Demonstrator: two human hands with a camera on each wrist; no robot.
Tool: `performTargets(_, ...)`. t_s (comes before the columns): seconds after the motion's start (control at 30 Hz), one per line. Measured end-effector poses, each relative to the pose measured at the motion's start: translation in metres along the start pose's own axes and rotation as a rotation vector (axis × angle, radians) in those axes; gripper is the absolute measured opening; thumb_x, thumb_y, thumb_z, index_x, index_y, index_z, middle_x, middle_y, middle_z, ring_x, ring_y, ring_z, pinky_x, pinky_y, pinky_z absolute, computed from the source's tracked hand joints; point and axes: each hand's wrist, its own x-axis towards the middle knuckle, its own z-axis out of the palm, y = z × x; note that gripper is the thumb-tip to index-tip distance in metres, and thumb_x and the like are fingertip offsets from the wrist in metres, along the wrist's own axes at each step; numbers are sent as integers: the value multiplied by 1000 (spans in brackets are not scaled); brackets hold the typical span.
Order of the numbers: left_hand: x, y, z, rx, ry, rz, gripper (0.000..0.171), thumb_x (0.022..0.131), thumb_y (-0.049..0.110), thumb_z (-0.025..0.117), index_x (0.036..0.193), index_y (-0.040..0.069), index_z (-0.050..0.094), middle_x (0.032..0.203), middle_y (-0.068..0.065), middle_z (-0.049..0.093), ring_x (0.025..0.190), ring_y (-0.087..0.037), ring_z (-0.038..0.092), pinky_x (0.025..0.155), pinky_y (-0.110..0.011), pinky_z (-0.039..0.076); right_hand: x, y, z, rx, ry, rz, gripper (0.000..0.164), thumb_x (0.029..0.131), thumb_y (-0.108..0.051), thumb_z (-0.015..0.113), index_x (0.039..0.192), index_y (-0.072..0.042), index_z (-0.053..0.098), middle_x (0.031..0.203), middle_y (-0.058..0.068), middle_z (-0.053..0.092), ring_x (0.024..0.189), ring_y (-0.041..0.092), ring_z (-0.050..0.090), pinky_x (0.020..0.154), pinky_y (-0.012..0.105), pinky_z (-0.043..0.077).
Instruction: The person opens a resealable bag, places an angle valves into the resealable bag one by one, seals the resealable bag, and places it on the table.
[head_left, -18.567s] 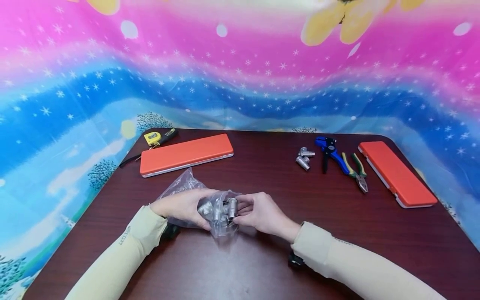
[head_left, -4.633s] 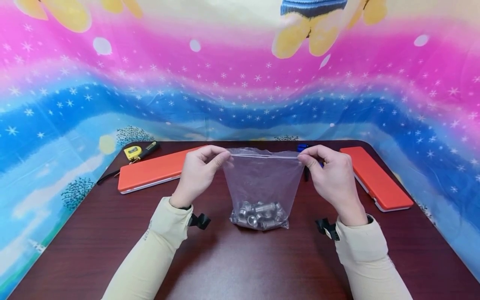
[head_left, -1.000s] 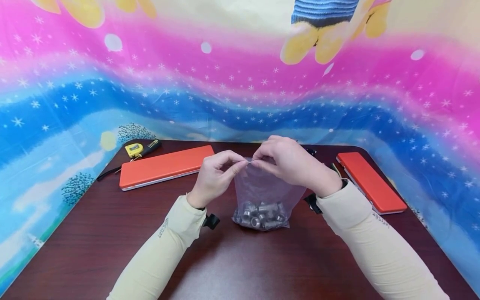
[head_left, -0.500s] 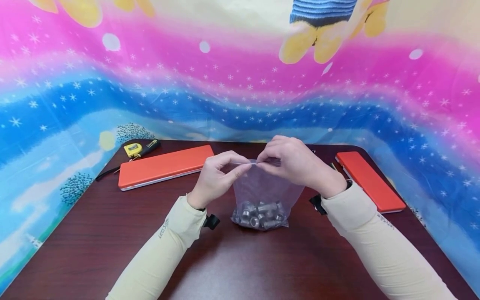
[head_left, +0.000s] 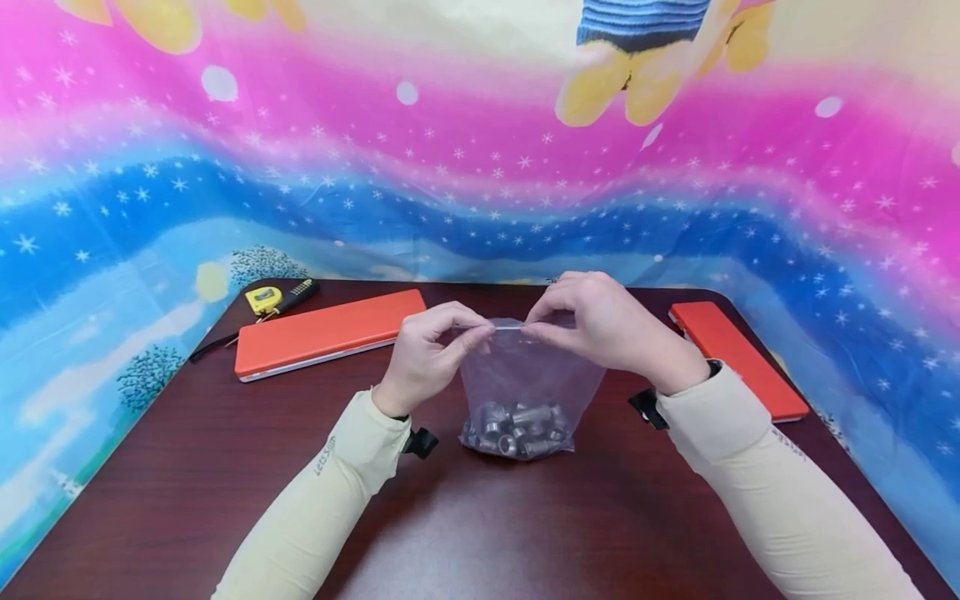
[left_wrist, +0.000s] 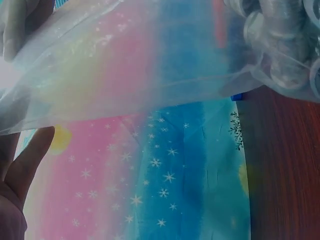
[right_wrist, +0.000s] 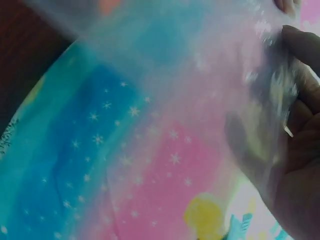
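Observation:
A clear zip-lock bag [head_left: 536, 371] stands at mid-table, its bottom resting on the wood. Several silvery metal pipe fittings [head_left: 525, 427] lie heaped in it; they show large through the plastic in the left wrist view. My left hand [head_left: 427, 354] pinches the zip edge near the left corner between thumb and forefinger. To its right, a short stretch of zip away, my right hand [head_left: 611, 333] pinches the same edge. The bag's top right corner is hidden behind the right hand. In the right wrist view the plastic [right_wrist: 200, 65] stretches away from the fingers, blurred.
An orange flat case [head_left: 330, 333] lies at back left, another orange case [head_left: 738, 358] at right. Behind the left case are a yellow tape measure [head_left: 264, 300] and a black-handled tool [head_left: 298, 293]. A patterned cloth [head_left: 480, 167] hangs behind the dark table [head_left: 480, 533].
Over the last second my right hand has slid rightward along the zip edge, away from the left hand. Earlier, fittings were being handled at the bag's mouth; then both hands held its top corners.

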Motion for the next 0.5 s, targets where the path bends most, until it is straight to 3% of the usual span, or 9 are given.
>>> performTargets(0.17, 2, 1, 1, -6, -10, 10, 22, 80, -18, 71, 90, 2, 73, 79, -6, 70, 70, -16, 68, 60, -26, 53, -6, 3, -3, 14, 15, -23, 7, 82, -13, 82, 88, -12, 77, 81, -6, 68, 74, 8, 55, 62, 29, 47)
performTargets(0.23, 2, 1, 1, -2, -16, 16, 21, 80, -18, 71, 90, 1, 73, 79, -7, 70, 71, -17, 68, 61, -27, 53, -7, 3, -3, 19, 20, -34, 8, 82, -13, 82, 87, -12, 77, 81, -6, 68, 74, 8, 56, 69, 31, 49)
performTargets(0.4, 2, 3, 1, 46, -13, 13, 14, 84, -8, 73, 91, 3, 74, 79, -4, 70, 71, -15, 68, 65, -27, 53, -13, 5, -6, 33, -2, 11, 10, 81, -15, 83, 90, -12, 78, 83, -7, 69, 77, 8, 57, 75, 32, 50)
performTargets(0.5, 2, 3, -1, 78, -4, -1, 5, 87, 1, 75, 91, 5, 75, 78, -2, 70, 71, -14, 68, 67, -26, 53, -18, 7, -8, 30, 12, 49, 11, 80, -15, 84, 90, -14, 79, 82, -8, 69, 76, 7, 56, 64, 29, 49)
